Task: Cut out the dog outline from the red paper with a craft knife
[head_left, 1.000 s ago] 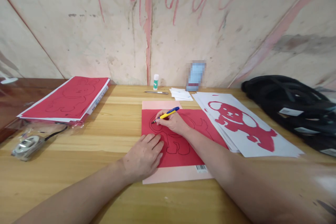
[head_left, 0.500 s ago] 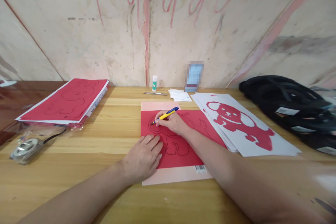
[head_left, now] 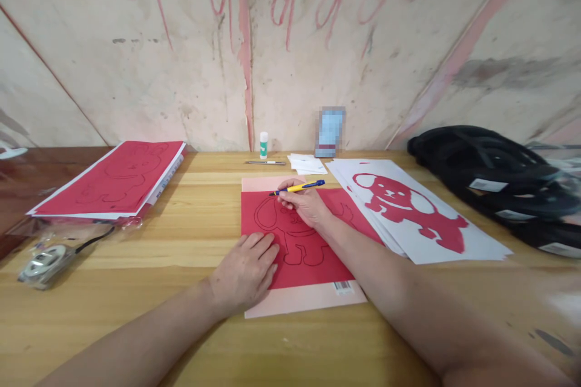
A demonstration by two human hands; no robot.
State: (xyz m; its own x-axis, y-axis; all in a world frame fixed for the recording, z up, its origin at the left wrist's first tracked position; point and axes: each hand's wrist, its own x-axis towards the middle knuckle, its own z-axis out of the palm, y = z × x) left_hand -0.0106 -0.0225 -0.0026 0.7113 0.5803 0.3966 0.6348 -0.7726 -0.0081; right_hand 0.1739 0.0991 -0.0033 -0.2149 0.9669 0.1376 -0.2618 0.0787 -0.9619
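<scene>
A yellow pen was gripped in the right hand above the red sheet. The sheet was pinned flat by the left hand, fingers spread, on a wooden table set against a stained, red-scrawled wall.

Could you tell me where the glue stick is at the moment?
The glue stick stands upright at the table's far edge against the wall, centre-left in the head view, just behind a thin pen.

Surface layout, wall behind.
Sheet lies centre on a backing board; left hand rests on its near left corner, right hand with pen at its far edge. Paper stack left, cut-out sheets right, glue stick behind.
</scene>
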